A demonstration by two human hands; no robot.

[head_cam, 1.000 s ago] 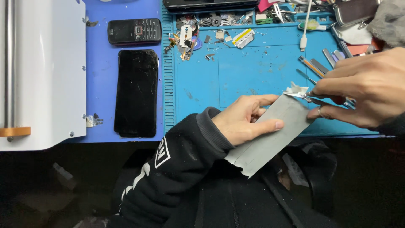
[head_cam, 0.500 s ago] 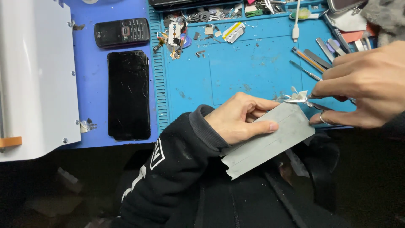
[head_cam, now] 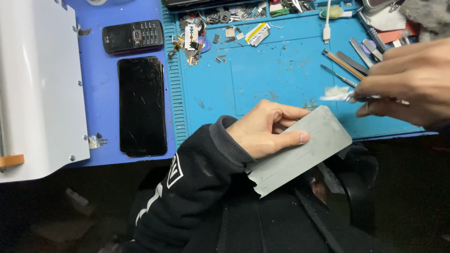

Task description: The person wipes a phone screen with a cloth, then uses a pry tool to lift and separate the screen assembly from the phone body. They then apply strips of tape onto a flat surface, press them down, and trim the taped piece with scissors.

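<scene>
My left hand, in a black sleeve, grips a flat grey rectangular panel by its long edge, thumb on top, over the near edge of the blue work mat. My right hand pinches thin tweezers whose tip holds a small crumpled white scrap, lifted just above and beyond the panel's far corner.
A black smartphone lies face up on the purple mat, with a black keypad phone beyond it. A white machine fills the left. Small parts and metal tools lie at the mat's far side.
My right hand has pulled the white scrap off the panel's corner and lifted it up and to the right. The view has shifted slightly; the left hand still holds the panel.
</scene>
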